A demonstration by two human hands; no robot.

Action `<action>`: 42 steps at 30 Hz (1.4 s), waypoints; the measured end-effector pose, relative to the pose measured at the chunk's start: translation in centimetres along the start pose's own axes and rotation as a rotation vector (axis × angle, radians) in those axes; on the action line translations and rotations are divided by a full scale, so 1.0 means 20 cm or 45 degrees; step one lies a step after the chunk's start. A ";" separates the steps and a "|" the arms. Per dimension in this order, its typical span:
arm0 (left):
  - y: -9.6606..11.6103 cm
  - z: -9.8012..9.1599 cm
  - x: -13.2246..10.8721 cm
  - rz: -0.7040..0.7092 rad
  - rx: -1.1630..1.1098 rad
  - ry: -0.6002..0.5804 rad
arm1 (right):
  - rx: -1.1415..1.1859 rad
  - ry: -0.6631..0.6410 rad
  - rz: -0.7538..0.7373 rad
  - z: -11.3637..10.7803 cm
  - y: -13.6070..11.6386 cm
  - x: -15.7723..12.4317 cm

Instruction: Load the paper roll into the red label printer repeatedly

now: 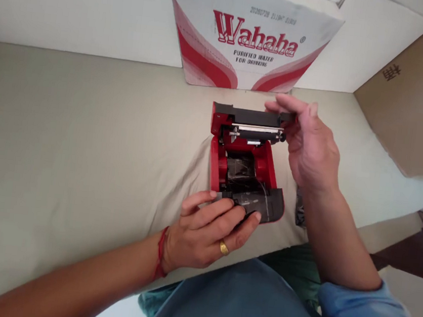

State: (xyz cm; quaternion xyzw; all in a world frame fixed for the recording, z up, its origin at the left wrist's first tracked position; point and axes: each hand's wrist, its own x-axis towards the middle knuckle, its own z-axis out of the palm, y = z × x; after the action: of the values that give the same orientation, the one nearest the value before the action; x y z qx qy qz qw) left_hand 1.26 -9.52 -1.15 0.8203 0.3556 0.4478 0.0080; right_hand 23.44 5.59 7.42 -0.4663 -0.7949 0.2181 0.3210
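Note:
A small red and black printer-like device (247, 162) lies open on a beige sheet, its black lid (250, 116) tilted up at the far side. My left hand (206, 232), with a gold ring and a red wrist thread, is closed on the device's near black front edge (267, 205). My right hand (310, 144) grips the right end of the raised lid with its fingertips. A silver bar and dark inner cavity show between the red side walls.
A white and red Wahaha water carton (252, 36) stands just behind the device. A brown cardboard box (416, 100) leans at the right. A small dark object (299, 214) lies right of the device, partly hidden by my forearm. The beige sheet (63, 152) stretches left.

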 end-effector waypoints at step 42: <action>-0.25 0.00 0.06 -1.018 -1.694 -0.031 | -0.193 -0.004 -0.592 -0.01 -0.09 -0.79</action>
State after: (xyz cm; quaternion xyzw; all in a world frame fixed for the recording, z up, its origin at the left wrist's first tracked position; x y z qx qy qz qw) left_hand -1.26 -5.00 -1.90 0.4571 0.2809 0.5211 0.6638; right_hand 28.13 -9.05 3.77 -0.2933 -0.8955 0.0789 0.3254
